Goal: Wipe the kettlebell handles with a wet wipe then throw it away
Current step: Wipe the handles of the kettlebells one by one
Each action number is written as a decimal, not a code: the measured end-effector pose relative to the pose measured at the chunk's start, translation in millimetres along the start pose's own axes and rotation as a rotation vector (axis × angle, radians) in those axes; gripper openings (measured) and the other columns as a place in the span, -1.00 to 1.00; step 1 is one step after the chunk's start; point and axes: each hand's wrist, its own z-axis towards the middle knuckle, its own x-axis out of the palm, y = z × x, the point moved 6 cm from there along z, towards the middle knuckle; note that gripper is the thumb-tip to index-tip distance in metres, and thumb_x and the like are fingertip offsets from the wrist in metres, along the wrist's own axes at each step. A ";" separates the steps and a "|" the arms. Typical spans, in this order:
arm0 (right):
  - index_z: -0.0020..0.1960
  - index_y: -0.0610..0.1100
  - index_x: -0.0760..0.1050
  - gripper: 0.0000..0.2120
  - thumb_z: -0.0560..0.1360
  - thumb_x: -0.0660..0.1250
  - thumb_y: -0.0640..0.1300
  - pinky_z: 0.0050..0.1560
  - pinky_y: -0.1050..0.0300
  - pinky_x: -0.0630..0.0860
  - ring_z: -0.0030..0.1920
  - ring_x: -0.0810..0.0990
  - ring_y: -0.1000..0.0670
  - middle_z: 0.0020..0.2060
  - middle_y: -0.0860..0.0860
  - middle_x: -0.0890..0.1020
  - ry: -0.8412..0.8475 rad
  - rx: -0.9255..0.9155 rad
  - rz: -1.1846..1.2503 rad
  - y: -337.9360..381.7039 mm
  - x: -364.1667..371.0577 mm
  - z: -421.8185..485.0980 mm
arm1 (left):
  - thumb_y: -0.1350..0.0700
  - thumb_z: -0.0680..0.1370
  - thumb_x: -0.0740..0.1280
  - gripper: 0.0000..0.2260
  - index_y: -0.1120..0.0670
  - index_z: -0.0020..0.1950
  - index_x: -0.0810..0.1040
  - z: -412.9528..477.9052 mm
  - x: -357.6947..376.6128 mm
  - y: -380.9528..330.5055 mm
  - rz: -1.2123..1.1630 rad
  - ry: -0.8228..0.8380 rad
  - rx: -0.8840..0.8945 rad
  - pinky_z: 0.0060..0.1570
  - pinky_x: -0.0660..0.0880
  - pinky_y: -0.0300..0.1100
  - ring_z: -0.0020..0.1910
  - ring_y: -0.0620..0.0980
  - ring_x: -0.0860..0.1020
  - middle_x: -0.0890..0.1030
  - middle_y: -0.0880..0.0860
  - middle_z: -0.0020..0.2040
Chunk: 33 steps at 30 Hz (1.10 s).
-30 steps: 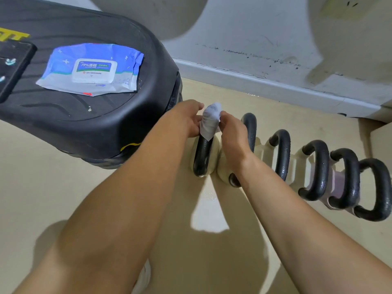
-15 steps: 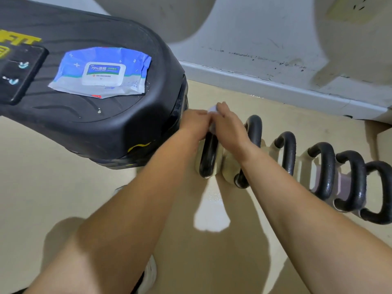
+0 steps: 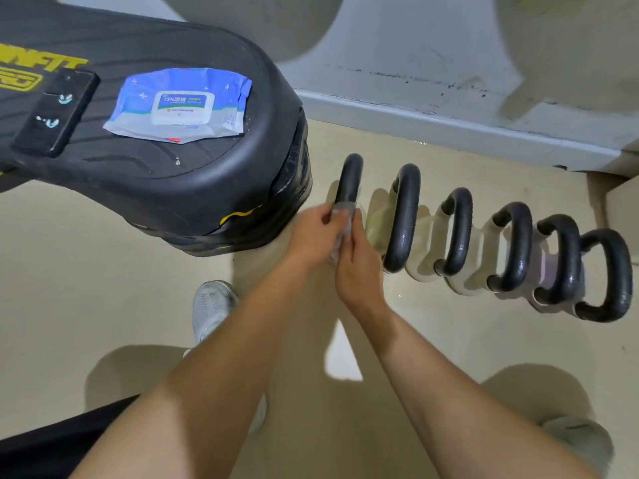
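Several pale kettlebells with black handles stand in a row on the floor along the wall. The leftmost handle (image 3: 349, 178) has a white wet wipe (image 3: 342, 223) wrapped round its near side. My left hand (image 3: 311, 236) and my right hand (image 3: 356, 267) both grip the wipe on that handle, fingers curled round it. Much of the wipe is hidden between my hands. The neighbouring handle (image 3: 403, 219) stands just right of my right hand.
A black machine housing (image 3: 193, 188) overhangs the floor at the left, close to the first kettlebell, with a blue pack of wet wipes (image 3: 181, 105) lying on top. A grey skirting board (image 3: 449, 133) runs behind. My shoe (image 3: 211, 305) stands below the housing.
Both hands have slid with the wipe from the top of the leftmost handle down its near side. The camera view has shifted, showing more floor and my shoe.
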 end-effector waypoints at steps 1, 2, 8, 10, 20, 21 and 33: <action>0.57 0.19 0.23 -0.58 0.72 -0.01 0.09 -0.02 0.13 0.54 0.04 0.66 0.08 0.15 0.08 0.68 -0.007 0.008 -0.010 1.2 -1.8 9.4 | 0.02 0.62 0.29 -0.78 0.12 0.09 0.65 5.7 0.0 -6.1 0.012 -0.007 -0.024 -0.10 0.57 -0.19 -0.13 -0.10 0.66 0.69 0.01 -0.14; 0.50 0.16 0.34 -0.62 0.72 0.00 0.08 -0.09 0.09 0.58 -0.08 0.68 0.05 0.00 0.04 0.70 -0.014 0.018 -0.011 4.6 -4.3 18.5 | 0.00 0.62 0.28 -0.77 0.11 0.07 0.65 9.5 0.4 -12.3 0.031 -0.025 -0.035 -0.08 0.58 -0.17 -0.11 -0.06 0.66 0.70 0.02 -0.13; -0.06 -0.06 0.61 -0.74 0.67 0.18 -0.07 -0.40 0.30 0.32 -0.43 0.50 0.18 -0.37 0.04 0.61 -0.086 0.013 -0.103 4.1 -24.5 5.3 | 0.00 0.54 0.35 -0.86 0.04 -0.09 0.64 -36.4 -5.8 -7.8 0.257 -0.286 0.047 -0.30 0.41 -0.17 -0.35 -0.12 0.53 0.62 -0.01 -0.33; 0.01 -0.01 0.67 -0.80 0.62 0.26 -0.13 -0.35 0.44 0.36 -0.37 0.53 0.23 -0.32 0.12 0.65 -0.074 -0.036 -0.147 1.9 -35.0 -17.0 | -0.03 0.50 0.40 -0.81 -0.03 0.07 0.66 -57.5 -9.9 2.5 0.321 -0.352 0.019 -0.14 0.55 -0.09 -0.18 -0.03 0.63 0.70 -0.01 -0.17; 0.33 -0.12 0.46 -0.59 0.49 0.36 -0.23 0.01 0.38 0.37 0.05 0.54 0.04 0.11 0.02 0.57 -0.335 0.003 -0.130 -10.4 -137.0 -4.1 | 0.02 0.53 0.38 -0.50 -0.02 0.43 0.32 -51.9 63.3 -44.2 0.280 -0.131 0.026 0.14 0.53 -0.09 0.12 0.03 0.62 0.63 0.05 0.18; 0.33 -0.12 0.45 -0.58 0.48 0.37 -0.24 0.09 0.30 0.38 0.11 0.51 0.00 0.21 -0.03 0.52 -0.332 -0.006 -0.209 -11.7 -136.5 -0.8 | 0.02 0.55 0.37 -0.45 0.02 0.48 0.24 -47.3 69.1 -39.7 0.190 -0.116 -0.050 0.17 0.51 -0.09 0.15 0.05 0.61 0.62 0.06 0.19; 0.51 0.01 0.37 -0.62 0.74 0.03 0.00 0.01 0.49 0.45 -0.03 0.57 0.44 0.16 0.22 0.59 0.089 0.173 0.376 -22.1 -87.7 21.6 | 0.08 0.63 0.25 -0.73 0.09 -0.24 0.57 -2.5 91.0 -38.4 -0.012 -0.098 -0.116 -0.27 0.51 -0.21 -0.34 -0.06 0.58 0.61 0.02 -0.34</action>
